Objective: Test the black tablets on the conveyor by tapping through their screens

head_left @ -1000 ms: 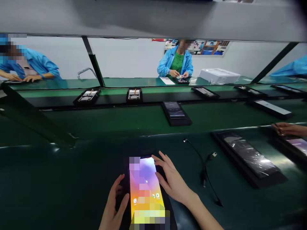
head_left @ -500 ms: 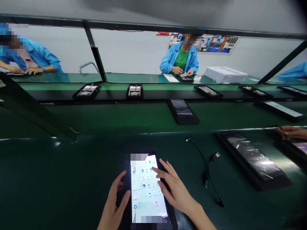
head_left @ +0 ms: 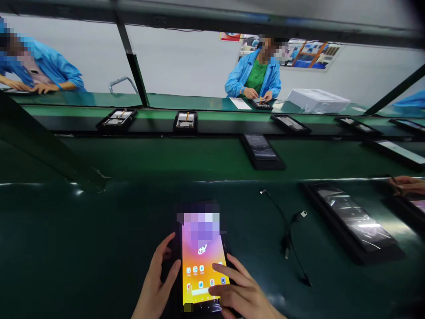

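A lit tablet (head_left: pixel 198 256) lies flat on the green bench in front of me, in a dark tray. Its screen has a purple-to-yellow background with app icons. My left hand (head_left: pixel 157 280) rests at the tablet's left edge, thumb and fingers apart, not closed round it. Over the lower right of the screen is my right hand (head_left: pixel 241 289), its fingers spread and fingertips at or just above the glass; contact is unclear. To the right lies a short black cable (head_left: pixel 288 230) with several plugs.
A film-covered tablet (head_left: pixel 355 217) in a dark tray lies right of the cable, with another person's hand (head_left: pixel 407 184) beyond it. A dark tablet (head_left: pixel 261 148) sits farther back. Opened units in trays (head_left: pixel 186 120) line the black conveyor belt. A slanted post (head_left: pixel 66 155) stands at left.
The screen has gone from a white page full of icons to a coloured home screen. My right hand has slid down toward the screen's bottom. The camera view has shifted slightly.
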{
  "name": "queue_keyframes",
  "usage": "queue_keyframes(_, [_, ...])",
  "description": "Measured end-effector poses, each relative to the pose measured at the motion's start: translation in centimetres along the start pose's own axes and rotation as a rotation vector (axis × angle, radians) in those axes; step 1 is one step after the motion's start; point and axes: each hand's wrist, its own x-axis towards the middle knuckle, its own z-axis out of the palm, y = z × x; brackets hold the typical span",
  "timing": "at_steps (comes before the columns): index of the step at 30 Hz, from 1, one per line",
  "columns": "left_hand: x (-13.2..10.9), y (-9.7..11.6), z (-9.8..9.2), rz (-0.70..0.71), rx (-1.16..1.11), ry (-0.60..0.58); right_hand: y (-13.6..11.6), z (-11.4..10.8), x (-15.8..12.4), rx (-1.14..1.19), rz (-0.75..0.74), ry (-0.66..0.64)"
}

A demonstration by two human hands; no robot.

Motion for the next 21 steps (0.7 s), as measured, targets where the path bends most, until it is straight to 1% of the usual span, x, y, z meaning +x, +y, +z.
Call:
queue_keyframes(3, [0.0, 0.2, 0.0, 0.016, -0.001, 0.012, 0.0, 0.8, 0.2, -0.022, -0.077, -0.015])
queue_keyframes(7, [0.1, 0.3, -0.1, 0.019, 0.002, 0.013, 0.2, 0.9, 0.0, 0.001, -0.058, -0.050])
queue_keyframes(9, [0.1, 0.3, -0.2, 0.016, -0.002, 0.012, 0.5, 0.5, -0.4, 0.043, -0.014, -0.029])
queue_keyframes(10, [0.0, 0.3, -0.1, 0.016, -0.005, 0.016, 0.7, 0.2, -0.6, 0.063, 0.026, 0.016])
queue_keyframes(12, [-0.3, 0.4, 0.2, 0.018, -0.022, 0.035, 1.3, -0.1, -0.9, 0.075, 0.152, 0.144])
queue_keyframes(13, [-0.6, 0.5, 0.4, 0.023, -0.031, 0.048, 1.5, -0.2, -1.0, 0.059, 0.208, 0.177])
queue_keyframes(14, [-1.0, 0.6, 0.7, 0.036, -0.038, 0.061, 1.7, -0.1, -1.1, 0.028, 0.232, 0.179])
queue_keyframes(15, [-1.5, 0.6, 1.2, 0.068, -0.043, 0.066, 1.8, 0.0, -1.0, -0.013, 0.209, 0.142])
queue_keyframes(16, [-2.1, 0.5, 1.6, 0.115, -0.044, 0.067, 1.7, 0.2, -0.8, -0.065, 0.143, 0.073])
queue_keyframes(18, [-3.2, -0.2, 2.7, 0.186, -0.012, 0.064, 1.4, 0.9, 0.0, -0.167, -0.091, -0.078])
queue_keyframes(19, [-3.7, -0.8, 3.2, 0.173, 0.016, 0.070, 1.2, 1.3, 0.7, -0.205, -0.202, -0.131])
queue_keyframes(20, [-4.1, -1.6, 3.7, 0.125, 0.048, 0.078, 1.0, 1.8, 1.5, -0.223, -0.288, -0.174])
queue_keyframes(21, [-4.3, -2.5, 4.2, 0.055, 0.076, 0.091, 1.0, 2.2, 2.4, -0.220, -0.335, -0.211])
